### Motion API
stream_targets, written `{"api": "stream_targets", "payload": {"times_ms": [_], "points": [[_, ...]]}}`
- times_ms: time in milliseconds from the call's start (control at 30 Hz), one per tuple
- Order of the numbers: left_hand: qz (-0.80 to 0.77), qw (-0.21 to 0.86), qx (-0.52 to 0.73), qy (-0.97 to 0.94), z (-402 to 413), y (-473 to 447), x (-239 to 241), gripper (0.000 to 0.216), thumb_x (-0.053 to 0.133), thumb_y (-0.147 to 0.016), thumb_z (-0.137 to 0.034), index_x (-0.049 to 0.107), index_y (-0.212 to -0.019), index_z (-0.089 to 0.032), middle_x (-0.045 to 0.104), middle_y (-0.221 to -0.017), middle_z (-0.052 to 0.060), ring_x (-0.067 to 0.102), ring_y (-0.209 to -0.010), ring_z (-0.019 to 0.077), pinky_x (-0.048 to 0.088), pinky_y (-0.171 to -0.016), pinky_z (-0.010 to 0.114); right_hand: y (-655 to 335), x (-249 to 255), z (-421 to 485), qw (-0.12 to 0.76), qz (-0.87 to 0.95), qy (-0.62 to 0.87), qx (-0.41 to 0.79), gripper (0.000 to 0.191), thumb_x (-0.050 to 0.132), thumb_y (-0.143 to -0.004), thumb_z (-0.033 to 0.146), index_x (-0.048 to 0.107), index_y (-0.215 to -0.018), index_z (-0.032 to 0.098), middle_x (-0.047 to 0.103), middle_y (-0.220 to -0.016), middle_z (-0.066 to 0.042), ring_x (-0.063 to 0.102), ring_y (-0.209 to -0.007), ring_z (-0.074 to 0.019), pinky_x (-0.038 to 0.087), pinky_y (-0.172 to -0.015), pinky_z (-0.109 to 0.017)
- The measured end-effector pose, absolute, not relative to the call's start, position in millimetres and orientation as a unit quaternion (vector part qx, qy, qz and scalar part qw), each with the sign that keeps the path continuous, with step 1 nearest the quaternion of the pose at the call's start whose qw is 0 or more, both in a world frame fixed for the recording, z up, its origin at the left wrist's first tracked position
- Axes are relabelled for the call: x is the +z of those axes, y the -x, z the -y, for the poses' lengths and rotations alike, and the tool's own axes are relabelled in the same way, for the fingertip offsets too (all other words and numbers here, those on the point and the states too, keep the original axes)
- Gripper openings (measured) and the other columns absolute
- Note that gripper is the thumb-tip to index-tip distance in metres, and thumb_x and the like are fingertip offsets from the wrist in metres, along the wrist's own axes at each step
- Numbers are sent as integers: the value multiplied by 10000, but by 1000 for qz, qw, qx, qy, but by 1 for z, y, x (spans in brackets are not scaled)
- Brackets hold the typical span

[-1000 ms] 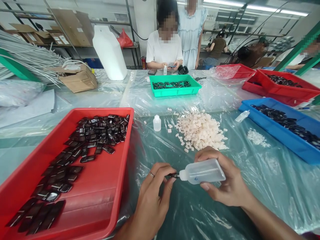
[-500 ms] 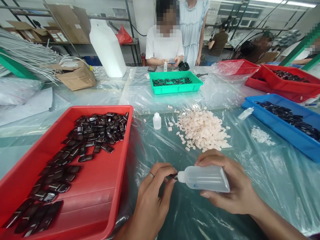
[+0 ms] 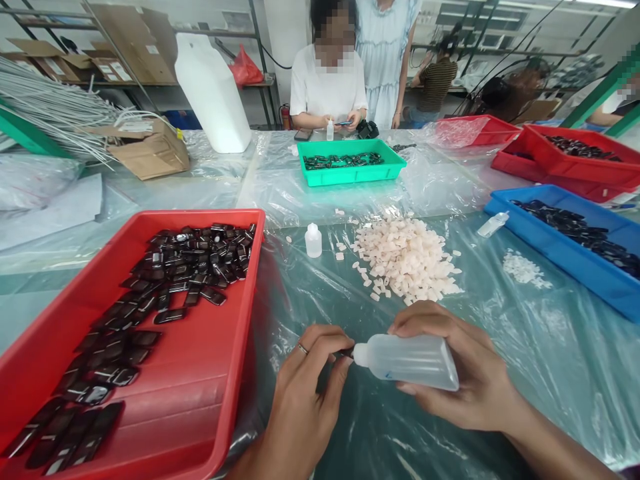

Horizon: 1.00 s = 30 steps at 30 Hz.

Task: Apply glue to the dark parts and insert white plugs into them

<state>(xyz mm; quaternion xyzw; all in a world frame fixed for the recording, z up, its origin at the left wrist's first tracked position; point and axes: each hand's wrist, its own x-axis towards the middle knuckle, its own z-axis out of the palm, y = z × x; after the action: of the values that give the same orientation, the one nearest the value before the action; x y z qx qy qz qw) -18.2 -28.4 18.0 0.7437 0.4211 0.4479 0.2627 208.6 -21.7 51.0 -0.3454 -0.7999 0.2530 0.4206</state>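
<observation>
My right hand (image 3: 463,373) is closed around a translucent squeeze bottle (image 3: 410,360), held on its side with the nozzle end pointing left. Between the thumb and fingers of my left hand (image 3: 313,383) is a small dark piece (image 3: 346,352), mostly hidden by the fingertips. The bottle's tip meets this piece or sits right beside it; I cannot tell which. Left of my hands stands a red tray (image 3: 170,413) holding many glossy dark pieces (image 3: 197,267). Beyond my hands lies a heap of small cream-coloured pieces (image 3: 405,257).
A small white bottle (image 3: 313,241) stands behind my left hand. At right are a blue tray (image 3: 565,247), a little bottle (image 3: 493,225) and white bits (image 3: 525,268). Across the table, a green tray (image 3: 353,175) sits before a seated person (image 3: 327,87). A white jug (image 3: 215,100) stands far left.
The bottle has tilted very slightly, its nozzle still at the dark piece. Both hands keep nearly the same place and grip. The whole view has shifted a little.
</observation>
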Motion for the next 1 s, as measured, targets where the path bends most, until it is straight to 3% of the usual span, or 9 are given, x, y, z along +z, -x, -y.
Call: {"api": "stream_targets", "payload": {"times_ms": [167, 367, 667, 900, 1000], "points": [[-422, 269, 448, -741, 29, 19, 19, 258, 559, -958, -15, 615, -1044, -251, 658, -1002, -24, 642, -896, 92, 486, -824, 146, -208, 51, 21, 424, 798, 342, 257, 449, 738, -871, 163, 541, -1264, 253, 633, -1094, -70, 628, -983, -223, 519, -751, -340], [-427, 286, 450, -730, 31, 18, 18, 274, 556, -962, -27, 604, -1090, -265, 675, -1048, -34, 668, -895, 70, 501, -820, 118, -208, 53, 19, 467, 770, 352, 254, 368, 742, -881, 283, 582, -1211, 248, 644, -1018, -66, 636, -927, -234, 518, -729, -353], [-430, 299, 455, -720, 30, 18, 19, 268, 565, -951, -35, 607, -1069, -272, 687, -1048, -55, 673, -882, 50, 494, -802, 89, -209, 57, 16, 472, 776, 332, 255, 417, 751, -835, 204, 585, -1218, 219, 656, -1038, -42, 632, -975, -196, 519, -789, -310], [-429, 311, 458, -713, 31, 19, 18, 249, 583, -960, -52, 609, -1074, -272, 682, -1062, -47, 674, -890, 59, 501, -811, 105, -216, 55, 16, 485, 735, 354, 316, 449, 763, -812, 189, 600, -1222, 267, 645, -1090, -37, 634, -1006, -205, 519, -802, -287], [-439, 316, 457, -706, 32, 19, 18, 227, 613, -962, -80, 611, -1077, -276, 689, -1048, -53, 672, -848, 62, 511, -797, 119, -219, 52, 11, 505, 675, 365, 394, 384, 773, -836, 219, 638, -1189, 289, 652, -1117, -31, 634, -1024, -191, 524, -820, -248]]}}
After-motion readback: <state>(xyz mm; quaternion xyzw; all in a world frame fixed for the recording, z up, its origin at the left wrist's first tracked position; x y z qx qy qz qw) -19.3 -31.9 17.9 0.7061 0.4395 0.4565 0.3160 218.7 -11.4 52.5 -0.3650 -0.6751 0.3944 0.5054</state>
